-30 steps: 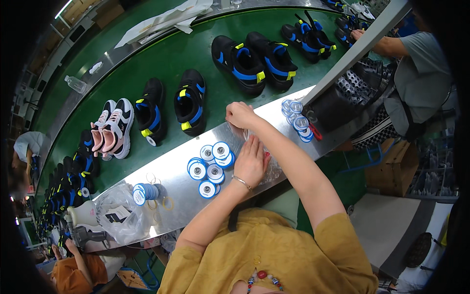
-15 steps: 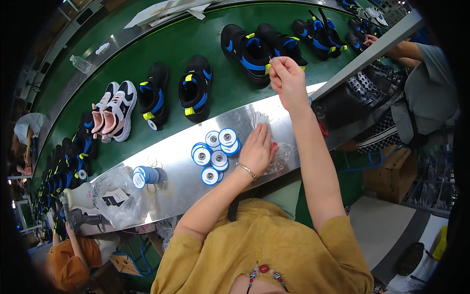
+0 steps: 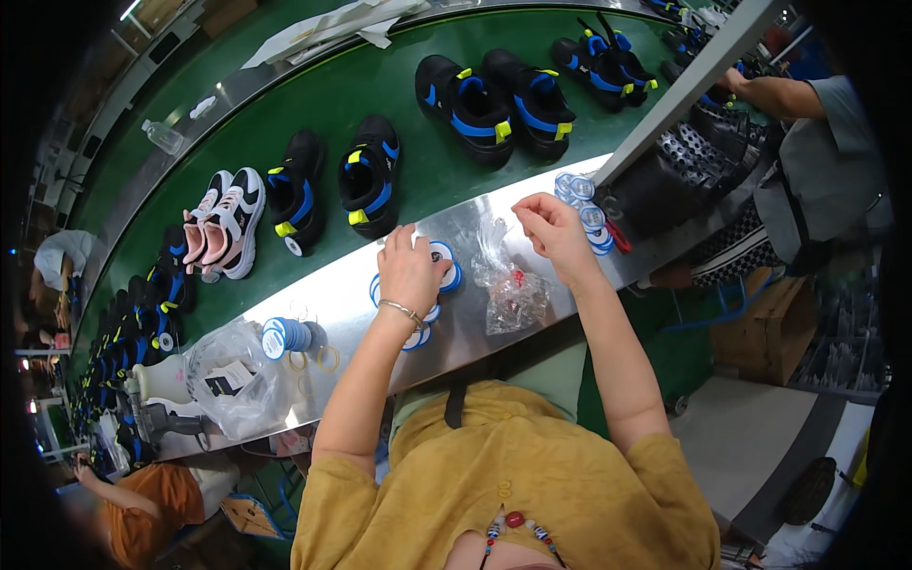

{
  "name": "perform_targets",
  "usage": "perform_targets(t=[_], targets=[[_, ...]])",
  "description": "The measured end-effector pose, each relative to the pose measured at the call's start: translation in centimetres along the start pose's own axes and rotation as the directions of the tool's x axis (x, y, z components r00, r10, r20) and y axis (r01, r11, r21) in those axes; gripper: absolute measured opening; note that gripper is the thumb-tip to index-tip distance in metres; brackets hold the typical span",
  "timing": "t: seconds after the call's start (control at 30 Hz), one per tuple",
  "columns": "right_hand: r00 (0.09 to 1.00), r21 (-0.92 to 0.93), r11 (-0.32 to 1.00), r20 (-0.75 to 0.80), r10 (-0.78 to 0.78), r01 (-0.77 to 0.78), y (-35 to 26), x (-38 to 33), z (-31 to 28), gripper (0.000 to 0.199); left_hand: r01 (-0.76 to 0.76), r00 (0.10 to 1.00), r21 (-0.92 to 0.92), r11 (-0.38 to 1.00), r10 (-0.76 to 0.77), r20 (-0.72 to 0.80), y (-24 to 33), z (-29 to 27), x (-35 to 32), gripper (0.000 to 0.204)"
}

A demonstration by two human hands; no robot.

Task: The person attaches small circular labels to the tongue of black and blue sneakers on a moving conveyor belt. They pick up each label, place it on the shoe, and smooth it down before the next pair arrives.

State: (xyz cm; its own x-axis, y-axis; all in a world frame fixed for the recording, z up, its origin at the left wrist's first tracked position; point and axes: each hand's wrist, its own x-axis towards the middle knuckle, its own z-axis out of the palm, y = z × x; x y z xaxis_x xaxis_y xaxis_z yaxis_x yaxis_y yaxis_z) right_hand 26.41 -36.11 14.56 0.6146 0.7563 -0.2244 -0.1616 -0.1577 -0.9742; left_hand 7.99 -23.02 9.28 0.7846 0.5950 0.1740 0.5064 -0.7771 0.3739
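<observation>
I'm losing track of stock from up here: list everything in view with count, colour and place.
Black-and-blue shoes: many, yellow tabs, along green surface
Pink-and-white shoes: one pair, black panels, left part of same surface
Round discs: several, white with blue rims, three groups on metal bench
Clear bag: one, colourless, bench's left end
Rings: several, tan, beside left discs
Plastic pieces: uncountable, clear with some red, right of middle discs
Bottle: one, clear, far-left rail
Brown box: one, brown, right
Co-workers: at least three, varied clothing, both sides
Bracelet: one, metallic, left wrist
Left hand: one, bare, at middle discs
Right hand: one, bare, beside plastic pieces
</observation>
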Motion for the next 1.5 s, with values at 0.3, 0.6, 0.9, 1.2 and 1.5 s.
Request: perform_targets(t=[0.3,0.6,0.9,1.2,1.5], targets=[[0.993,-0.229,0.970,0.097,-0.064,0.085,2.8,-2.0,1.3,0.011,0.253,0.964,-0.629,0.735,-0.246,0.100,1.3,-1.2,-0.1,0.015],[0.923,-0.375,0.845,0.106,-0.369,0.381,1.1,-1.9,5.6,0.009,0.211,0.943,-0.929,0.303,-0.312,0.112,2.7,-1.5,-0.3,0.012],[0.894,-0.507,0.754,0.081,-0.441,0.417,1.0,-1.8,5.6,0.009,0.076,0.969,-0.755,0.651,-0.227,-0.098,4.3,-2.3,0.1,0.011],[0.891,-0.268,0.867,0.302,-0.338,0.420,0.5,-1.5,3.0,0.008,0.394,0.900,-0.918,-0.030,-0.189,0.392,3.6,-3.1,1.1,0.017],[0.905,-0.328,0.880,0.364,-0.218,0.344,0.3,0.7,0.4,0.010,0.301,0.952,-0.837,0.457,-0.098,0.289,4.1,-2.8,4.2,0.023]])
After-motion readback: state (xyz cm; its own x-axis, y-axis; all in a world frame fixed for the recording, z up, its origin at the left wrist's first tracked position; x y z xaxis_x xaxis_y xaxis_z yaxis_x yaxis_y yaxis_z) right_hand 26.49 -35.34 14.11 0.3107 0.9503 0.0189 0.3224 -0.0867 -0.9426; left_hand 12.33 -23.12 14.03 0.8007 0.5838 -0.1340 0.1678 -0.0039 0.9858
